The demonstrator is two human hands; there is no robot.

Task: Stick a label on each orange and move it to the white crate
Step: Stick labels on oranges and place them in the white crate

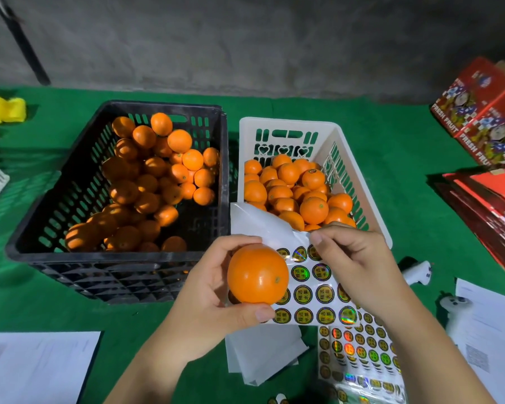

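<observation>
Roughly midway, I'd judge: white crate (359, 147) approx half full, black crate (79, 182) w/ plenty left; left hand (207, 290) grips an unlabelled orange (257, 275) over the sticker sheet (312, 298), right hand (353, 258) pinches the sheet's top edge, prob. peeling a label.

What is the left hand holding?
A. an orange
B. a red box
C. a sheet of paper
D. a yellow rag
A: the left hand has its fingers and thumb curled round one orange, held in front of the sticker sheet, while the right hand pinches at that sheet.
</observation>
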